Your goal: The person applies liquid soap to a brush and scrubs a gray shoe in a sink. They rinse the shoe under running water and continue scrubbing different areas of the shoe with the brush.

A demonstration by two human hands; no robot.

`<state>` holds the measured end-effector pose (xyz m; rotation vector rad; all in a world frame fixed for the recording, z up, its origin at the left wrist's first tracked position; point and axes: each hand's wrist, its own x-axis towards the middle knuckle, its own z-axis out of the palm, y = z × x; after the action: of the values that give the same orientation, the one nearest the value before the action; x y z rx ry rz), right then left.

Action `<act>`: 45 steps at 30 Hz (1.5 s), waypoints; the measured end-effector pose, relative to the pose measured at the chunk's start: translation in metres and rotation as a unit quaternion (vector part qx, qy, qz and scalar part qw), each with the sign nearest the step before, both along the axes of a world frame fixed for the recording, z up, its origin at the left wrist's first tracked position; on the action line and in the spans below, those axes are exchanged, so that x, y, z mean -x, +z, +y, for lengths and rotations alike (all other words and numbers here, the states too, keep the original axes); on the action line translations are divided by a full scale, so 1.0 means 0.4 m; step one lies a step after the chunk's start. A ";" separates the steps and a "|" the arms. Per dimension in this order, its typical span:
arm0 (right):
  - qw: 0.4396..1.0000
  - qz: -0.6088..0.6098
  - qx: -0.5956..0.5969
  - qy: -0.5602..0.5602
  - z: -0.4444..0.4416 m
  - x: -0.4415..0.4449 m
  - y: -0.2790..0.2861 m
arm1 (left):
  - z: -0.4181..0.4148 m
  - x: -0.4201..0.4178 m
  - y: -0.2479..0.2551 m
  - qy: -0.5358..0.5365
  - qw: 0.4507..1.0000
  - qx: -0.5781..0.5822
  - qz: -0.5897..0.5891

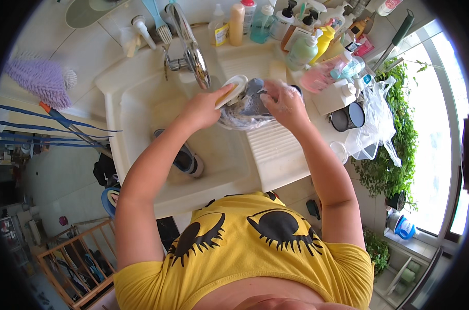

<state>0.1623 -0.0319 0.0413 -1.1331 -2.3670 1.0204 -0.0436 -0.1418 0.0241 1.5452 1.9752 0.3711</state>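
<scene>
My left hand grips a white oval scrubbing brush, with the index finger stretched along it. The brush is against the near-left end of a grey shoe covered in lather. My right hand, wet with suds, holds the shoe above the ribbed washboard of the sink. Part of the shoe is hidden by the fingers and foam. A second shoe, grey with a light sole, lies in the basin, partly behind my left forearm.
A chrome faucet arches over the basin. Several pump bottles crowd the back ledge. On the right are a pink liquid bottle, a dark round container and a clear plastic bag. A purple chenille duster hangs at left.
</scene>
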 end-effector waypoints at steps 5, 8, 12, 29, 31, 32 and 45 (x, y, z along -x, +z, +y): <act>0.943 -0.024 -0.288 0.168 0.078 0.000 -0.045 | -0.004 -0.039 0.008 0.011 1.000 -0.005 -0.009; 0.953 -0.022 -0.252 0.167 0.081 -0.003 -0.052 | -0.019 -0.037 -0.002 0.031 0.999 0.010 -0.011; 0.945 0.021 -0.285 0.158 0.047 -0.018 -0.035 | -0.052 -0.015 -0.006 0.065 0.997 0.010 -0.044; 0.999 0.015 -0.032 0.027 -0.133 0.263 -0.131 | -0.122 0.048 0.005 0.185 0.949 -0.236 -0.096; 0.992 0.000 -0.069 0.102 -0.139 0.210 -0.065 | -0.143 0.042 0.014 0.181 0.953 -0.231 -0.080; 0.990 0.000 -0.096 0.105 -0.117 0.175 -0.037 | -0.153 0.040 0.014 0.179 0.956 -0.219 -0.074; 0.973 -0.104 -0.147 -0.147 0.115 -0.069 -0.103 | -0.095 -0.036 -0.011 0.106 0.990 -0.051 0.075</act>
<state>0.1898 0.0143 -0.0001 -1.4714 -2.3068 0.4531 -0.0292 -0.1797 0.0198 1.4659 2.2778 0.4616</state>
